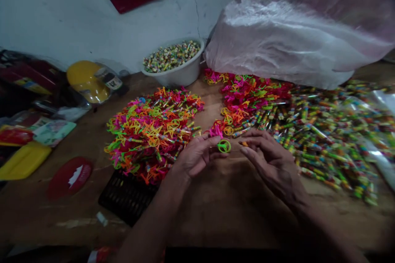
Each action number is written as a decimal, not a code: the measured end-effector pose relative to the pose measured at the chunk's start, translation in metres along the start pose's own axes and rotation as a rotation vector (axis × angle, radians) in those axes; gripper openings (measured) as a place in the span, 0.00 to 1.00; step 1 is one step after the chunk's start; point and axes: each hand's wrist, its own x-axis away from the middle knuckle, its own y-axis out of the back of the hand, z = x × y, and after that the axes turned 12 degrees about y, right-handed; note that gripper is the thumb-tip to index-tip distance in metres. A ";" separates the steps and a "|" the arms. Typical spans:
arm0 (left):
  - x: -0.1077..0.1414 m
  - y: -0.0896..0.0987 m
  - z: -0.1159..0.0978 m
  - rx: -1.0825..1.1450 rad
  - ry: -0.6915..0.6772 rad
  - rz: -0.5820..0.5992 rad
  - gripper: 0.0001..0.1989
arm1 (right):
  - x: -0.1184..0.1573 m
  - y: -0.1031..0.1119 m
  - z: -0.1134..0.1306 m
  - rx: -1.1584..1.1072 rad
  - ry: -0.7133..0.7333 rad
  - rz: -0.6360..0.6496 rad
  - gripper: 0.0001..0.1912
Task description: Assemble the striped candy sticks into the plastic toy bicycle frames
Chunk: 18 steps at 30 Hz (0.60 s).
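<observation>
My left hand (197, 157) pinches a small green plastic piece with a ring-shaped end (224, 146) between thumb and fingers. Across from it, my right hand (274, 160) is closed in a pinch around a small orange piece (245, 144), mostly hidden by the fingertips. A gap separates the two hands. Left of my left hand lies a big heap of bright plastic pieces with ring ends (154, 131). More pink, orange and yellow ring pieces (243, 96) lie just beyond the hands. Beside my right hand spreads a pile of small clear tubes with colourful contents (311, 131).
A white basin (182, 74) full of small colourful pieces stands by the wall. Behind the right pile bulges a large clear plastic bag (293, 37). A black slotted tray (126, 197), red oval lid (70, 176), yellow cap (84, 78) and yellow dish (24, 162) occupy the left side.
</observation>
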 end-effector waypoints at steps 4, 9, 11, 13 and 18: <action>0.008 -0.007 0.028 0.093 0.061 0.036 0.05 | 0.011 0.002 0.005 -0.139 -0.165 -0.135 0.04; 0.003 -0.014 0.041 0.115 0.092 0.085 0.04 | 0.017 0.008 0.009 -0.173 -0.255 -0.239 0.05; 0.002 -0.015 0.043 0.090 0.105 0.101 0.05 | 0.017 0.009 0.007 -0.281 -0.312 -0.232 0.06; 0.002 -0.016 0.045 0.072 0.108 0.110 0.05 | 0.019 0.009 0.004 -0.356 -0.357 -0.184 0.08; 0.001 -0.019 0.050 0.069 0.113 0.154 0.08 | 0.032 0.008 -0.002 -0.352 -0.338 -0.018 0.08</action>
